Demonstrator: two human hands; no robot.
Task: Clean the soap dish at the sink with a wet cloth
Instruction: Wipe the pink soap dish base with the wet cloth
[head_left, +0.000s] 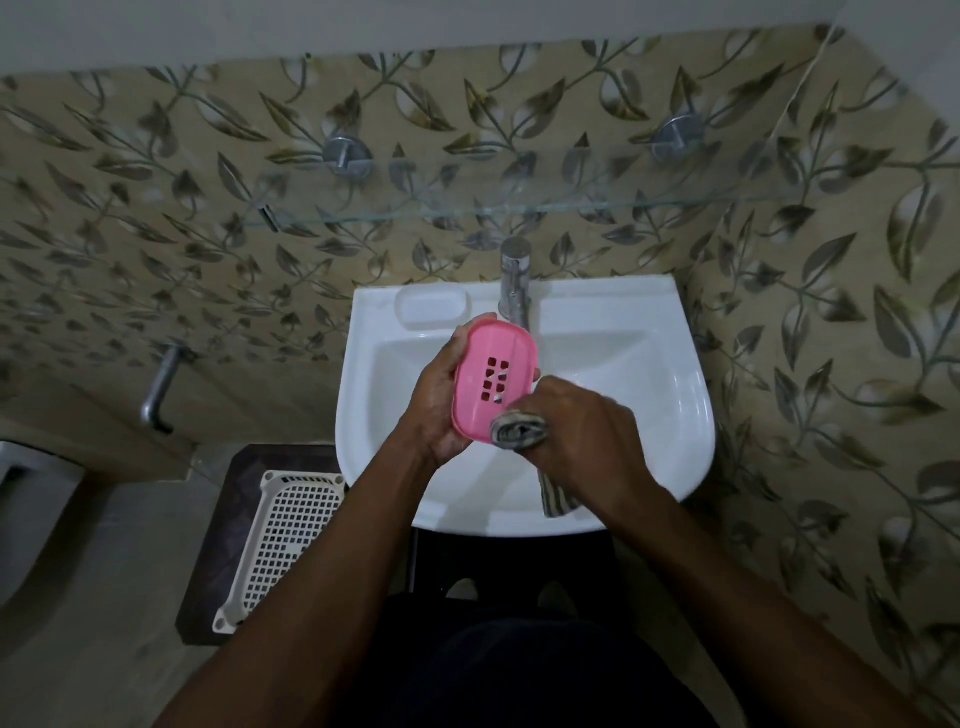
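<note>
A pink plastic soap dish (493, 374) with several drain slots is held tilted over the white sink (649, 374). My left hand (434, 400) grips it from the left side and underneath. My right hand (582, 431) is closed on a bunched grey striped cloth (519, 430), which presses against the dish's lower right edge. A loose end of the cloth hangs down below my right wrist over the sink's front rim.
A chrome tap (514, 283) stands at the back of the sink, just behind the dish. A glass shelf (519, 208) runs along the leaf-patterned tiled wall above. A white perforated basket (280, 540) lies on a dark stand to the left, below a wall spout (158, 384).
</note>
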